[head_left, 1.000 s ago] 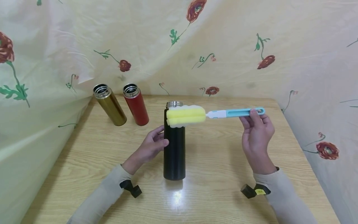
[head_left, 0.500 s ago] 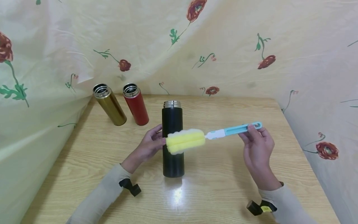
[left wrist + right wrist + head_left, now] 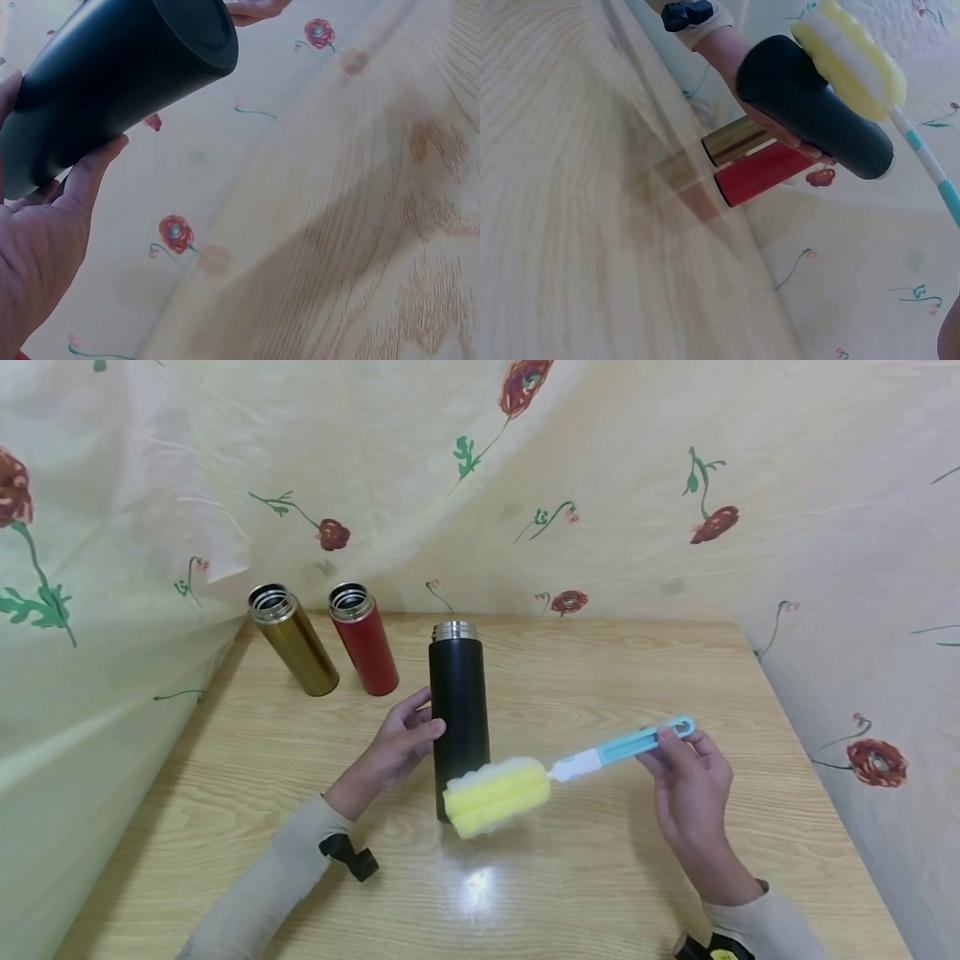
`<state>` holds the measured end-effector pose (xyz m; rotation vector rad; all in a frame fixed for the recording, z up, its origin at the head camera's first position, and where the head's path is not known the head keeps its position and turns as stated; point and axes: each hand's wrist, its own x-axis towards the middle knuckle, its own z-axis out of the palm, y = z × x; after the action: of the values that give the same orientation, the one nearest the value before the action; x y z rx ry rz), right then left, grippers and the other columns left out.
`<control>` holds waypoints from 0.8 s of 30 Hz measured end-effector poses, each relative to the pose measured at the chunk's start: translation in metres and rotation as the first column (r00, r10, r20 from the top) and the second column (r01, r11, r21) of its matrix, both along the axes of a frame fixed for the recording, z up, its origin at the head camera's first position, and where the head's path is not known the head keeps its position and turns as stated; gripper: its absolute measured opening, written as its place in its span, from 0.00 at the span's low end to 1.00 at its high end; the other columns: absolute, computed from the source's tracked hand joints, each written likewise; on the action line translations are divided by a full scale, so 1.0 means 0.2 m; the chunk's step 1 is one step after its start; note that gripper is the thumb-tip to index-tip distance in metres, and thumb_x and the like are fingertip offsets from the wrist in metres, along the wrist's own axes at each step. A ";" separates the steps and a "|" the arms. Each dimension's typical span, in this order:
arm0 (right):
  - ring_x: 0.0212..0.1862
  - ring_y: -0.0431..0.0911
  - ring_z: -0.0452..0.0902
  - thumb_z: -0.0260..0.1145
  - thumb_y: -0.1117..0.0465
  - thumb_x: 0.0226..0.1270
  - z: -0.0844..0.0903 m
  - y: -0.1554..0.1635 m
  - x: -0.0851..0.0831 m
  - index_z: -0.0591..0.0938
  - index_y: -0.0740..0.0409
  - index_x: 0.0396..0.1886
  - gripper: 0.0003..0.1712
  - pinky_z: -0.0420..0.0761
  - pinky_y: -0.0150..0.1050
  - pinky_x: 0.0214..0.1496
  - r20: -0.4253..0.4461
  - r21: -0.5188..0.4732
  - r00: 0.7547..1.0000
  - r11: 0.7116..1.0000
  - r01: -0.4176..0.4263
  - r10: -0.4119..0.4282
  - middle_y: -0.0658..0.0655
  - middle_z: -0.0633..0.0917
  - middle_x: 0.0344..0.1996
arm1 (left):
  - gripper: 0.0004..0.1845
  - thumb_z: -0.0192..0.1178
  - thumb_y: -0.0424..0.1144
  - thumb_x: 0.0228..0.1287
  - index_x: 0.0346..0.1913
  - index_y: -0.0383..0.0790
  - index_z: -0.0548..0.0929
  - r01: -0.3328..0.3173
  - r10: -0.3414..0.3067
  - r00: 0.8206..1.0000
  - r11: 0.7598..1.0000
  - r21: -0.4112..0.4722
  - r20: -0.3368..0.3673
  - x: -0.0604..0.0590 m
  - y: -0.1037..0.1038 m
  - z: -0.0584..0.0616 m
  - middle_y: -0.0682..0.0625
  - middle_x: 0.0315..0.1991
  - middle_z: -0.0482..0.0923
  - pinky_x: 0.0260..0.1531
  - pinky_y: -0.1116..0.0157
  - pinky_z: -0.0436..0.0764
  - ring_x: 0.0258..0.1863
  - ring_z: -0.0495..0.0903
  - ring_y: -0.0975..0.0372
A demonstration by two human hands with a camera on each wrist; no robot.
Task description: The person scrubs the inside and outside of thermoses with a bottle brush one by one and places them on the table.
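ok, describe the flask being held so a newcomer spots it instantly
On the light wooden table, three lidless cylindrical metal flasks stand upright. The tall matte black flask is nearest the person, gripped by the left hand; the gold flask and red flask stand untouched behind.

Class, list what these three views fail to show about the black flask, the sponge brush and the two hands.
- Black steel flask: its inside is unseen in every view; in the head view the yellow sponge brush covers its base.
- Right hand: cut off at the right wrist view's edge.
- Left hand: its far fingers are behind the flask in the head view.
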<state>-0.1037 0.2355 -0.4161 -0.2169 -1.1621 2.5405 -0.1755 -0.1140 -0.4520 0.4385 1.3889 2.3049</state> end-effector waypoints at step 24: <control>0.35 0.49 0.88 0.66 0.74 0.69 0.09 -0.03 -0.17 0.75 0.74 0.42 0.08 0.87 0.37 0.44 -0.112 -0.044 0.992 0.998 0.045 -0.050 0.63 0.83 0.35 | 0.42 0.77 0.46 0.58 0.72 0.39 0.68 0.061 -0.060 0.998 0.992 0.115 -0.005 0.04 0.02 -0.02 0.49 0.53 0.82 0.49 0.64 0.86 0.48 0.84 0.61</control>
<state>-0.1373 0.2295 -0.3989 -0.1080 -1.0501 2.5020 -0.1684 -0.1091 -0.4567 0.5099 1.2305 2.3430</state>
